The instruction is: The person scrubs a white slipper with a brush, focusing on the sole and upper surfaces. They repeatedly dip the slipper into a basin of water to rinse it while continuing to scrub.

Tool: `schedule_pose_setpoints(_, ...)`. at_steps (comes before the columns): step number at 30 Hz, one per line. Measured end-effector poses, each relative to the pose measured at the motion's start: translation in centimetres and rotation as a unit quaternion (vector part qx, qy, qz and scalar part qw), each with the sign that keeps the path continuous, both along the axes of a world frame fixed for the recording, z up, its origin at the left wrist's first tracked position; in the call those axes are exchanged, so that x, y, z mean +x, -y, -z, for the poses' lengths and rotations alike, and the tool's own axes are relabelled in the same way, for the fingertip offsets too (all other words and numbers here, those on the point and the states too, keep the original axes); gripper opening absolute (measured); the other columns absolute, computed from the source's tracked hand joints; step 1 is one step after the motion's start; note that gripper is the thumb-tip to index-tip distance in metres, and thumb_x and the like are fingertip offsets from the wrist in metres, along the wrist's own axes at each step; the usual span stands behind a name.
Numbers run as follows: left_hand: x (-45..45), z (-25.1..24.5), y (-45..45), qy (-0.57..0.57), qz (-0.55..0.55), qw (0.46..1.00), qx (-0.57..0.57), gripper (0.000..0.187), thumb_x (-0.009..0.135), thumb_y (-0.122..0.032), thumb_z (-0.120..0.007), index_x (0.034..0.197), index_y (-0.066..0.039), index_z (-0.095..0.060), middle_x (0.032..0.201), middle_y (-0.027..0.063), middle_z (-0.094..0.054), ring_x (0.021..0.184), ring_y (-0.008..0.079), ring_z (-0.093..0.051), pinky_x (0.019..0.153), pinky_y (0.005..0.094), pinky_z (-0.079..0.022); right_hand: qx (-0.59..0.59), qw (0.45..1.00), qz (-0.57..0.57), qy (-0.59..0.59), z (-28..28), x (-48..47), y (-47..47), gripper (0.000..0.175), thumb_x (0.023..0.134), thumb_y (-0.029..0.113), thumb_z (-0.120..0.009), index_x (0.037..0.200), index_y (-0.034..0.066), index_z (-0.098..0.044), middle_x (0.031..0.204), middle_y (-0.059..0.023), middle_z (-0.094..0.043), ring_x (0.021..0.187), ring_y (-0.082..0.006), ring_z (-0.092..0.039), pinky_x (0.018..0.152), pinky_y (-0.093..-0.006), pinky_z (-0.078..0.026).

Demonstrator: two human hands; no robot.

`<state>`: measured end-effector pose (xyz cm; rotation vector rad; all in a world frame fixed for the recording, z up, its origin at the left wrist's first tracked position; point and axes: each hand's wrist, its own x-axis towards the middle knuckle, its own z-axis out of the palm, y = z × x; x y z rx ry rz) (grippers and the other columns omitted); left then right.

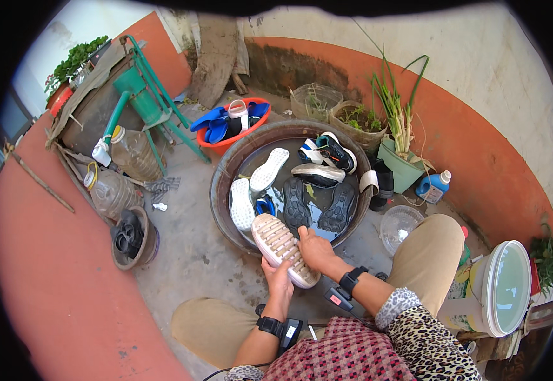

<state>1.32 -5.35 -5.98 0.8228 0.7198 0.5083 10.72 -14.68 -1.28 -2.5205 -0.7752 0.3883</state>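
My left hand (279, 281) grips the edge of a pale pink shoe (279, 243), its ribbed tan sole turned up. The shoe is held tilted over the near rim of a wide metal basin (219, 200). Curled at the shoe's right side is my right hand (315, 248); whether it holds anything is hidden. Shallow water covers the basin's bottom. Two white-soled shoes (269, 169) lie sole up at its left. Two black soles (297, 202) rest in the middle and right, below several black, white and blue sneakers (336, 152).
Behind the basin stands an orange tub (219, 147) of blue and white footwear. A brown bucket (150, 243) with black shoes sits left. On the right are a clear plastic bowl (398, 226), a blue bottle (433, 187), potted plants (398, 119) and a bucket of water (488, 290).
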Motion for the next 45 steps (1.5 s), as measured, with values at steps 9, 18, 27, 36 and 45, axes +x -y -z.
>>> schedule_pose_setpoints(9, 0.0, 0.1, -0.2, 0.032, -0.013, 0.999, 0.009, 0.083, 0.072, 0.018, -0.06, 0.142, -0.008, -0.024, 0.134, 0.0138, -0.046, 0.121, 0.0258, -0.052, 0.102, 0.0394, -0.046, 0.018, 0.997, -0.069, -0.016, 0.6, -0.8, -2.5, 0.026, 0.088, 0.015, -0.056, 0.107, -0.0002, -0.046, 0.105, -0.0246, -0.058, 0.09, -0.0402, -0.066, 0.077, -0.0458, -0.054)
schedule_pose_setpoints(18, -0.1, 0.8, -0.5, 0.038, -0.021, 0.999, -0.009, 0.085, 0.072, 0.017, -0.06, 0.143, -0.008, -0.022, 0.134, 0.0148, -0.046, 0.12, 0.0271, -0.052, 0.101, 0.0404, -0.047, 0.038, 0.998, -0.039, -0.023, 0.8, 0.3, -1.7, 0.024, 0.09, 0.017, -0.053, 0.107, 0.0022, -0.045, 0.107, -0.0261, -0.057, 0.091, -0.043, -0.064, 0.079, -0.0488, -0.052)
schedule_pose_setpoints(27, -0.2, 0.6, -0.7, 0.037, -0.001, 0.999, -0.009, 0.084, 0.072, 0.016, -0.063, 0.143, -0.009, -0.025, 0.132, 0.0144, -0.048, 0.118, 0.0262, -0.054, 0.099, 0.0408, -0.047, 0.003, 0.999, -0.047, 0.001, 1.1, 1.0, -2.6, 0.028, 0.089, 0.019, -0.054, 0.108, 0.0021, -0.044, 0.106, -0.0247, -0.059, 0.09, -0.0413, -0.066, 0.075, -0.0467, -0.054)
schedule_pose_setpoints(36, -0.1, 1.2, -1.0, 0.037, -0.013, 0.999, -0.008, 0.081, 0.072, 0.016, -0.061, 0.14, -0.008, -0.027, 0.132, 0.0142, -0.048, 0.118, 0.0262, -0.054, 0.1, 0.0405, -0.047, 0.033, 0.996, -0.08, -0.011, 0.4, -0.9, -2.5, 0.026, 0.092, 0.023, -0.05, 0.106, 0.0026, -0.042, 0.101, -0.0236, -0.06, 0.088, -0.0426, -0.065, 0.074, -0.0498, -0.053)
schedule_pose_setpoints(45, -0.3, 1.0, -1.3, 0.014, -0.011, 1.0, -0.019, 0.082, 0.071, 0.014, -0.064, 0.14, -0.006, -0.026, 0.132, 0.0151, -0.047, 0.119, 0.027, -0.052, 0.101, 0.043, -0.045, 0.087, 0.975, 0.078, -0.187, 4.4, 4.6, 0.0, 0.047, 0.09, 0.022, -0.054, 0.129, -0.0032, -0.043, 0.112, -0.0283, -0.062, 0.103, -0.0423, -0.061, 0.091, -0.0454, -0.047)
